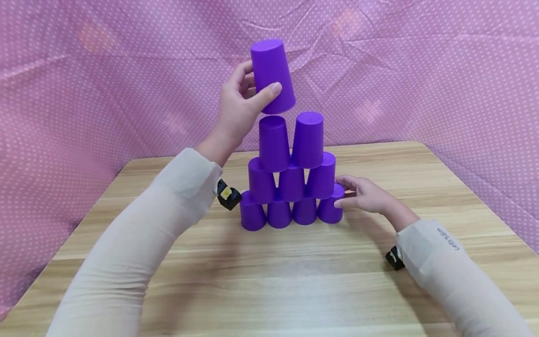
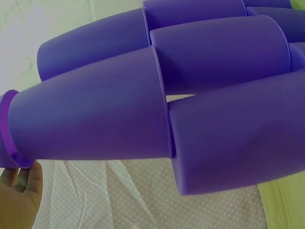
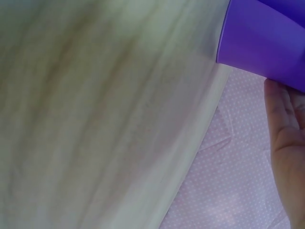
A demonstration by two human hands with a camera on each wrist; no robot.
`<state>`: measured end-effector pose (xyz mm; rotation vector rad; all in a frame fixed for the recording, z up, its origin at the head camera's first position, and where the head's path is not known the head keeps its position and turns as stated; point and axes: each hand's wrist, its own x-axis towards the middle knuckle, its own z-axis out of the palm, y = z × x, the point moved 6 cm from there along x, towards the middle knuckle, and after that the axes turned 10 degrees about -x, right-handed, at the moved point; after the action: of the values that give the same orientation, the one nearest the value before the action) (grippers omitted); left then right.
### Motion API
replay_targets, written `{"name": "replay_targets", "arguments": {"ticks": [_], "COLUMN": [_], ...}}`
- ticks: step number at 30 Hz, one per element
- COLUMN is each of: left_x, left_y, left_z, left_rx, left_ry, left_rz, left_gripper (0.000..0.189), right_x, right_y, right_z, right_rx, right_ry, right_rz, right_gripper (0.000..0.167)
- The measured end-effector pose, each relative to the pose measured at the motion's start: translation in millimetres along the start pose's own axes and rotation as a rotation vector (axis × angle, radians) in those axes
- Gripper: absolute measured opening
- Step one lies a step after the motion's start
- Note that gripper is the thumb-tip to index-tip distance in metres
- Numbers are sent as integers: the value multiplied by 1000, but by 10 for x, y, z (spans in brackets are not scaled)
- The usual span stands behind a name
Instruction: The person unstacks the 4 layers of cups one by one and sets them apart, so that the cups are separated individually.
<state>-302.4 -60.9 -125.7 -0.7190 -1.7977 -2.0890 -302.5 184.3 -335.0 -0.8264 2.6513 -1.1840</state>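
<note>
My left hand grips an upside-down purple cup, thumb across its front and fingers behind. This cup is slightly tilted and hangs just over the left cup of the stack's upper row; whether they touch I cannot tell. Beside that one stands the right upper cup. In the left wrist view, the held cup's rim shows near my fingertips. Low on the right, my right hand holds the sides of the end cup of the bottom row, thumb in front, other fingers partly hidden behind it.
Under the upper pair sit three purple cups, and beneath these a bottom row of several, all upside down on the wooden table. Pink dotted cloth hangs behind and beside the table. Black wrist cameras hang by both sleeves.
</note>
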Motion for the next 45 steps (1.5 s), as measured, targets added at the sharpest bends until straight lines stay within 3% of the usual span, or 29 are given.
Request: {"name": "replay_targets", "arguments": {"ticks": [8, 15, 24, 30, 34, 40, 45], "left_x": [-16, -54, -155, -258, -330, -472, -602], "left_y": [16, -7, 15, -13, -80, -246, -394], "left_z": [-211, -455, -839, -1069, -1222, -1427, -1559], "left_rx": [68, 152, 243, 302, 326, 443, 456], "left_ry": [82, 144, 246, 282, 295, 260, 267], "left_rz": [51, 11, 25, -5, -30, -47, -63], "left_gripper": [45, 44, 47, 47, 49, 55, 55], "right_x": [11, 5, 8, -9, -5, 8, -9], "right_y": [-21, -7, -33, -45, -21, -22, -41], "right_z": [5, 0, 0, -2, -2, 6, -2], "right_rx": [-15, -26, -48, -65, -65, -62, -74], "right_ry": [-11, -17, -24, -22, -20, -26, -21], "right_rz": [16, 34, 13, 6, 10, 13, 0], "right_gripper": [56, 56, 56, 55, 55, 56, 54]}}
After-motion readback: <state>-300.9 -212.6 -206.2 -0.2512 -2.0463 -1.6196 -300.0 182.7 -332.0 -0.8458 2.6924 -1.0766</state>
